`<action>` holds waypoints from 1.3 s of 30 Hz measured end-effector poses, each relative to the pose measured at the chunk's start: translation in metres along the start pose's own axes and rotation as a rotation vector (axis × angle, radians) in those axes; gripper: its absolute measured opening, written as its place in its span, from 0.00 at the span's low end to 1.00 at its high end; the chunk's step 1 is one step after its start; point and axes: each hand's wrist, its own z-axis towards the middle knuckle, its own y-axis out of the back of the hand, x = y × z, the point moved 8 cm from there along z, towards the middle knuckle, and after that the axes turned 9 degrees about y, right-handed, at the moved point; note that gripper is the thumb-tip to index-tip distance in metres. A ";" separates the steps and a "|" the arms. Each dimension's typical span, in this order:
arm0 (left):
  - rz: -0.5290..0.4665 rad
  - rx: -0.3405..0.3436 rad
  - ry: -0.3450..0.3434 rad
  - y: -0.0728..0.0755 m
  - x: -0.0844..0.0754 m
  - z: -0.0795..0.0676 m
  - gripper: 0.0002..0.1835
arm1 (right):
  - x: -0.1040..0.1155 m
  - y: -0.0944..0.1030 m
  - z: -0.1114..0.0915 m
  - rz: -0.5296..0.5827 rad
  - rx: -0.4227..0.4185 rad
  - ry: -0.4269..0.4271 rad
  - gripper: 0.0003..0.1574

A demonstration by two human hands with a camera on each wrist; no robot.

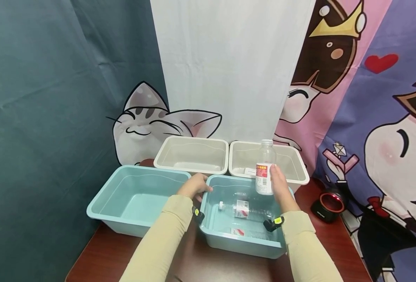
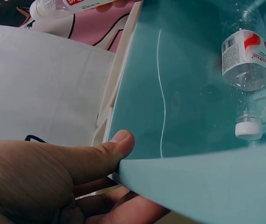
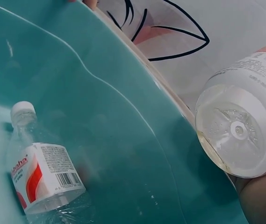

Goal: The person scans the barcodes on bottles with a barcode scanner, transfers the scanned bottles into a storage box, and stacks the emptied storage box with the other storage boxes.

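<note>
My right hand (image 1: 280, 184) holds a clear plastic bottle (image 1: 263, 178) with a white, red and yellow label. The bottle is upright over the back right part of the near right blue bin (image 1: 241, 244); its base faces the camera in the right wrist view. At that bin's back left corner, my left hand (image 1: 195, 186) grips the rim, thumb (image 2: 116, 148) on top and fingers below. Inside the bin lie two clear bottles on their sides: one with a white cap and a red-and-white label (image 1: 242, 208), the other (image 1: 237, 232) partly behind the front wall.
Another blue bin (image 1: 119, 222) stands on the left. Behind are two cream bins (image 1: 193, 171) (image 1: 301, 178), the right one with a small white piece (image 1: 250, 171) inside. A black device with a red light (image 1: 329, 205) sits right on the brown table (image 1: 208, 270), before printed curtains.
</note>
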 end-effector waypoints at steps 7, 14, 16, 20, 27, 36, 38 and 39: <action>-0.006 0.006 0.006 -0.002 0.005 0.001 0.19 | 0.002 -0.003 -0.001 0.071 -0.010 0.008 0.33; -0.009 0.016 -0.006 -0.004 0.004 0.000 0.21 | 0.001 0.002 -0.003 0.019 -0.064 -0.049 0.29; -0.006 0.020 -0.009 -0.005 0.003 0.000 0.21 | 0.001 0.004 -0.004 0.036 -0.083 -0.064 0.29; -0.008 0.022 -0.017 -0.004 0.002 0.000 0.20 | 0.000 0.007 -0.004 0.075 -0.109 -0.057 0.28; -0.024 0.030 -0.023 -0.005 -0.001 0.003 0.22 | -0.003 0.014 -0.001 0.017 -0.108 -0.041 0.40; -0.020 0.020 -0.018 -0.001 0.003 0.000 0.20 | -0.002 0.007 -0.001 0.052 -0.086 -0.048 0.43; -0.022 0.018 -0.023 0.000 0.002 -0.001 0.19 | 0.000 0.005 -0.002 0.074 -0.088 -0.030 0.41; -0.021 0.018 -0.026 -0.001 0.001 -0.001 0.19 | 0.001 0.005 -0.002 0.086 -0.092 -0.026 0.39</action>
